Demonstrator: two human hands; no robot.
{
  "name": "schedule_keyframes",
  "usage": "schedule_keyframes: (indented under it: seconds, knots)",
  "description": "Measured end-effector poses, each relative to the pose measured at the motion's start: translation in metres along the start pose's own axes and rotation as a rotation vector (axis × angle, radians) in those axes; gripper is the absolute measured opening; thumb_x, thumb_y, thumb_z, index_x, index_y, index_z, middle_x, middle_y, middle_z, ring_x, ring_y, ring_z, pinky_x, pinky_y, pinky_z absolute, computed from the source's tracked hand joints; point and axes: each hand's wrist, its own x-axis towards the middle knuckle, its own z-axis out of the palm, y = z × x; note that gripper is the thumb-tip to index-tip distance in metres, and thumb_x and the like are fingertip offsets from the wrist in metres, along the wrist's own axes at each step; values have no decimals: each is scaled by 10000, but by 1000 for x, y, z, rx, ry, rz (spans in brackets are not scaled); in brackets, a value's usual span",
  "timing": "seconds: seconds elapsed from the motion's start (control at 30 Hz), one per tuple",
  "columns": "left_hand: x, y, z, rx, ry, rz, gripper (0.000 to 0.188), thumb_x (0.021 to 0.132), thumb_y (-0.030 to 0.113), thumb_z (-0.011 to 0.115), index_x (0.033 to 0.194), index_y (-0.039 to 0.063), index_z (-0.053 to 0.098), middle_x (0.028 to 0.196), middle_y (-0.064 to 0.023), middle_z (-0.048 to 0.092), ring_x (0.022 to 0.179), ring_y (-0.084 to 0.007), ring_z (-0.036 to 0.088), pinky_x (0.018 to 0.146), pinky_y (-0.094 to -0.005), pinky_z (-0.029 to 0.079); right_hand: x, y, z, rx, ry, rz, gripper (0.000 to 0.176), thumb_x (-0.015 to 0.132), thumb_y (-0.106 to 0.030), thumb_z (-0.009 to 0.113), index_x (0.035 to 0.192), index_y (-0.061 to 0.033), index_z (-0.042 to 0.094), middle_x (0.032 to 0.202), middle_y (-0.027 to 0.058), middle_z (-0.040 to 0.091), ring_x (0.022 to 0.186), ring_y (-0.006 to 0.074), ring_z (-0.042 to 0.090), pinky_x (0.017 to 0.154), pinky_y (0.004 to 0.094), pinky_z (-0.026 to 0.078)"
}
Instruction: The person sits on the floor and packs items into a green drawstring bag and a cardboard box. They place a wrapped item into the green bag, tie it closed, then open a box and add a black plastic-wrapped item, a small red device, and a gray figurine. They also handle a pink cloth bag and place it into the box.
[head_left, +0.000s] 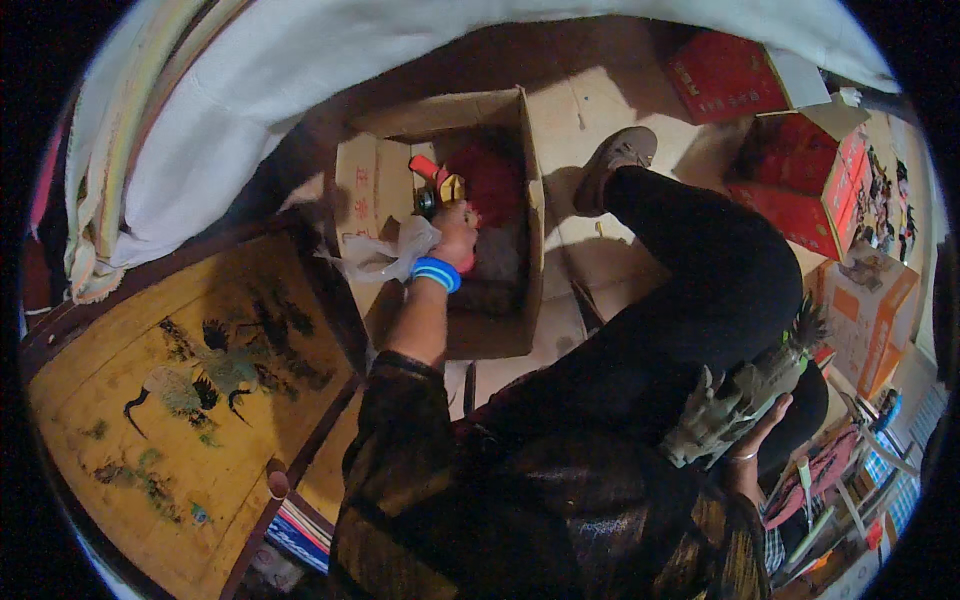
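My left hand (455, 234), with a blue band at the wrist, reaches inside an open cardboard box (535, 225) on the floor. Just beyond its fingers lie a red cylindrical piece (424, 167) and a yellow piece (451, 188). A crumpled clear plastic bag (382, 251) hangs over the box's left side, against the wrist. Whether these fingers grip anything is hidden. Over my bent leg, my right hand (766, 431) holds a grey animal figure (739, 409) from below. The figure has a dark bristly tuft at its upper end.
Left of me is a yellow wooden panel (112, 442) painted with cranes. Red cartons (799, 187) and an orange-and-white carton (870, 319) stand on the right. Tools and a reddish cloth (817, 476) lie at lower right. White cloth (225, 127) drapes across the top left.
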Motion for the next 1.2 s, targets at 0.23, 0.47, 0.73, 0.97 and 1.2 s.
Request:
schedule_keyframes:
  seconds: [0.23,0.47,0.73,0.97,1.2]
  knots:
    - [-75,-7,-75,-167,399,13,571,891,214,759,1370,-37,574,1258,-128,688,1147,-267,652,1002,-390,506,-1,-2,-2,0,31,-1,771,1039,-652,394,1557,-82,349,1530,113,447,1356,303,486,1138,479,397]
    - [-140,11,-79,-533,601,19,455,885,108,734,1312,-9,633,1314,-104,654,1163,-284,639,1022,-403,500,-4,-3,-5,-84,67,-10,770,1038,-653,399,1556,-85,352,1530,112,448,1358,303,487,1136,481,401]
    - [-232,68,-168,432,605,331,597,865,48,710,1434,-2,535,1382,-145,580,1248,-282,585,1034,-419,493,-1,-2,-7,3,53,20,769,1037,-654,405,1555,-88,356,1530,111,449,1359,303,488,1134,483,405]
    - [-235,125,-160,-326,647,128,546,825,-18,711,1352,2,574,1268,-112,661,1138,-246,650,972,-355,520,1,1,-8,13,53,32,768,1036,-655,410,1554,-91,359,1529,111,450,1360,302,488,1132,484,409]
    - [-225,130,-148,-434,561,160,561,833,-6,690,1379,5,561,1293,-114,655,1131,-234,649,960,-356,530,2,1,-3,26,61,47,767,1034,-657,415,1554,-94,362,1529,110,451,1362,302,489,1130,486,413]
